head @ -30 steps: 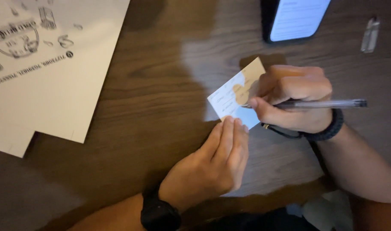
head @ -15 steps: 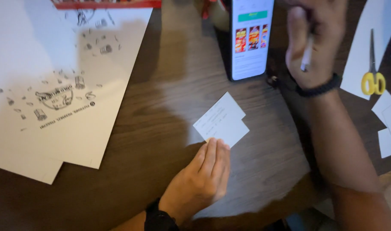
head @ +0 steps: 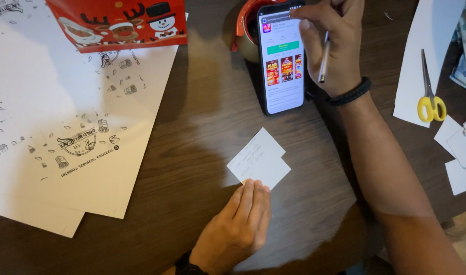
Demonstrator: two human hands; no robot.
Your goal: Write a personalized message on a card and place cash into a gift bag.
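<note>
Home craft or hobby table, likely a living space. Dark wood-grain tabletop (head: 192,127) as landmark. Left on it: large printed white sheets (head: 54,127), with a red festive gift bag (head: 115,23) at the far edge. Right edge: yellow-handled scissors (head: 430,97) on cut paper pieces (head: 459,153). Far centre: phone (head: 281,61) propped upright.

the writing on the small white card (head: 259,159) is too faint to be made out. the red cup (head: 245,30) is mostly hidden behind the phone (head: 282,58). the red box (head: 118,23) is cut off by the top edge.
</note>
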